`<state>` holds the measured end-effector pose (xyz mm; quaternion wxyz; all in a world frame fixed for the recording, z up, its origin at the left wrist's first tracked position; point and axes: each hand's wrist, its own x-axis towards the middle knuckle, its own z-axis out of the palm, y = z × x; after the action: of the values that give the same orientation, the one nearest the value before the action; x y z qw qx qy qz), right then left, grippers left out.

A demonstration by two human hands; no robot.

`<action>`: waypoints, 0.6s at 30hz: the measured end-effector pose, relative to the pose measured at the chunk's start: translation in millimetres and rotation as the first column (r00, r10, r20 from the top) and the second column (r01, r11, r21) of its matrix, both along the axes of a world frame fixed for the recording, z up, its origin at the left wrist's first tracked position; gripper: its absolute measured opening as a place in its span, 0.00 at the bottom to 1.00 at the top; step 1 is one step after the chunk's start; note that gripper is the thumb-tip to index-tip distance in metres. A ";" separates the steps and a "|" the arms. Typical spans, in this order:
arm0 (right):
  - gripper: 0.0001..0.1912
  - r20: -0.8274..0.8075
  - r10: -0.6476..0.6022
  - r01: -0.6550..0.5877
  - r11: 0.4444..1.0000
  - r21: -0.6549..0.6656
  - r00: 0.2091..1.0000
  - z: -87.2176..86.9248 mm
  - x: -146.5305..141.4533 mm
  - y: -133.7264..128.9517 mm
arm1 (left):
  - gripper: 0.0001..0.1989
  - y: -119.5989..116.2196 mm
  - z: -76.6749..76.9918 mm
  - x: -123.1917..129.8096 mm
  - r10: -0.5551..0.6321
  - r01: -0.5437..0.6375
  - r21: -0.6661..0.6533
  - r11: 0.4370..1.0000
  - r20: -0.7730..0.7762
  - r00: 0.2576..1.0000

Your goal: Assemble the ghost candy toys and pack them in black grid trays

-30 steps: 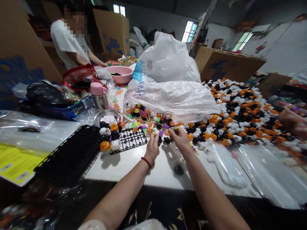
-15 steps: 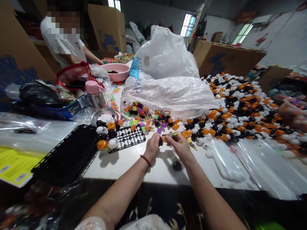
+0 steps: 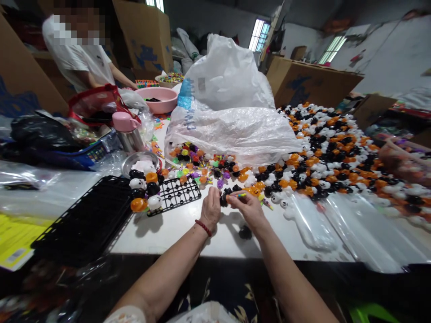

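Note:
Over the white table, my left hand (image 3: 211, 208) is closed around a small black plastic figure (image 3: 224, 198), partly covered by the fingers. Close beside it, my right hand (image 3: 249, 209) pinches a thin yellow-and-blue stick (image 3: 239, 195); its left end is at the black figure, and whether it is inside I cannot tell. Below my hands, another black figure (image 3: 244, 232) lies loose. A black grid rack (image 3: 178, 196) is left of my left hand, with white ghost heads (image 3: 155, 202), orange pumpkins (image 3: 139, 205) and black figures crowded at its left end.
Stacked black racks (image 3: 84, 215) lie at the left. Behind my hands are small coloured pieces (image 3: 195, 166) and a big white plastic bag (image 3: 232, 130). A large heap of orange, black and white figures (image 3: 333, 152) spreads right, with clear bags (image 3: 313, 224) before it. A co-worker (image 3: 77, 63) stands back left.
The view has shifted slightly, so the scene sits a little further left. My hands stay close together; more of the black figure shows between them.

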<state>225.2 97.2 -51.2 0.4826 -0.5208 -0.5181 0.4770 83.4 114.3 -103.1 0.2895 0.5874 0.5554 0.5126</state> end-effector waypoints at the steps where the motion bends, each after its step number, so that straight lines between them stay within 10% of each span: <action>1: 0.22 0.033 -0.060 0.059 0.998 0.022 0.998 4.0 12.3 1.7 | 0.14 1.7 -0.1 -0.5 0.063 -0.062 0.013 0.998 -0.034 0.997; 5: 0.26 0.419 -0.455 0.334 0.883 0.331 0.786 11.8 61.5 15.8 | 0.21 7.1 -3.0 0.3 0.078 -0.059 0.084 0.995 -0.248 0.966; 8: 0.25 0.683 -0.570 0.176 0.811 0.558 0.458 9.7 65.3 34.1 | 0.28 8.4 -6.3 2.4 -0.021 0.034 0.023 0.999 -0.425 0.905; 13: 0.28 0.931 -0.123 -0.403 0.876 0.265 0.344 -4.5 8.8 78.4 | 0.19 11.2 -7.9 2.0 -0.077 0.057 -0.059 0.997 -0.453 0.888; 18: 0.13 0.991 0.068 -0.517 0.856 -0.001 0.112 -12.9 -27.4 115.3 | 0.08 14.0 -2.6 -0.3 0.023 -0.022 0.010 1.000 -0.135 0.991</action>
<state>197.8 212.5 -64.1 0.0162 -0.4900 -0.8713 0.0208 83.1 128.3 -105.7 0.2429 0.6156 0.5780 0.4775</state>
